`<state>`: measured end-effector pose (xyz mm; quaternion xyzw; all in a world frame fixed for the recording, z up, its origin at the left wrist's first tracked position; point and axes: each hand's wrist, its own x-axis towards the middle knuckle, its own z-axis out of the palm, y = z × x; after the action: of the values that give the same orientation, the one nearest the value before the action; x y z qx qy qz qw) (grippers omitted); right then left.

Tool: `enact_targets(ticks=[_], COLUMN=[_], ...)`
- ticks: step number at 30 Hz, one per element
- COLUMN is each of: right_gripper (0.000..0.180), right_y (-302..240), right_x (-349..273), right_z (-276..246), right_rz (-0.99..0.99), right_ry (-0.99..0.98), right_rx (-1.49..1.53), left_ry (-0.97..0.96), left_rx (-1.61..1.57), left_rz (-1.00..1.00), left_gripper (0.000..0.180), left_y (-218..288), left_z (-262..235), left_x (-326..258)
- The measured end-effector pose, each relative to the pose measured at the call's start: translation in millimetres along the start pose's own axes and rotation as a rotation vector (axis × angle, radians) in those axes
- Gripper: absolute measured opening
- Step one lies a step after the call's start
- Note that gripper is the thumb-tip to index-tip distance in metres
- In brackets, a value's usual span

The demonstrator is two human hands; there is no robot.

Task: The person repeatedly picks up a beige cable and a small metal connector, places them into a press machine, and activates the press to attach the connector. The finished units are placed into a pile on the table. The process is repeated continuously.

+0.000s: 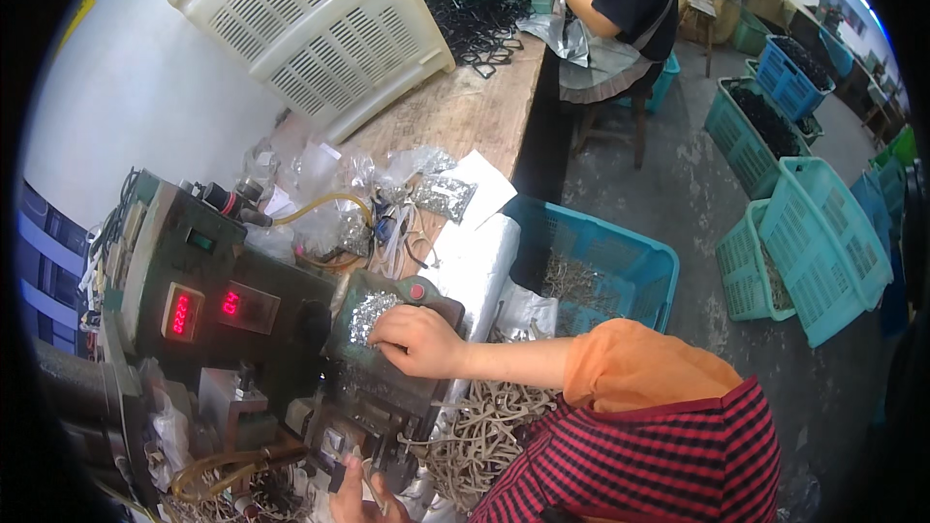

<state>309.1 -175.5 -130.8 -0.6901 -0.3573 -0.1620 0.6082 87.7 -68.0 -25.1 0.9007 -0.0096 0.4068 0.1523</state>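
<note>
My right hand reaches over a small pile of shiny metal pieces on the green machine's ledge. Its fingertips are pinched together at the pile's edge; whatever they hold is too small to name. Lower down, my left hand is at the machine's metal work fixture, fingers bent around something I cannot make out. A dark piece shows by its fingertips. The green bench machine has red lit displays, and a red button sits beside the metal pile.
Many beige curved strips are heaped beside my right forearm. A teal crate stands beyond it. Plastic bags and a cream slatted crate occupy the bench. Another person sits working at the far end; stacked crates stand right.
</note>
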Motion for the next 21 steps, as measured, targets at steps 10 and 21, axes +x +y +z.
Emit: enact_targets(ticks=[10,21], right_gripper=[0.011,0.008], right_y=[3,-2], right_x=[-1,-1], right_z=[1,3], right_rz=[0.025,-0.017], right_ry=[-0.027,0.015], right_rx=[-0.027,-0.054], left_ry=[-0.059,-0.07], left_rx=[0.053,0.011], left_rz=[0.129,0.127], left_gripper=[0.016,0.025], left_y=[-7,-5], left_z=[-4,-11], left_x=[1,12])
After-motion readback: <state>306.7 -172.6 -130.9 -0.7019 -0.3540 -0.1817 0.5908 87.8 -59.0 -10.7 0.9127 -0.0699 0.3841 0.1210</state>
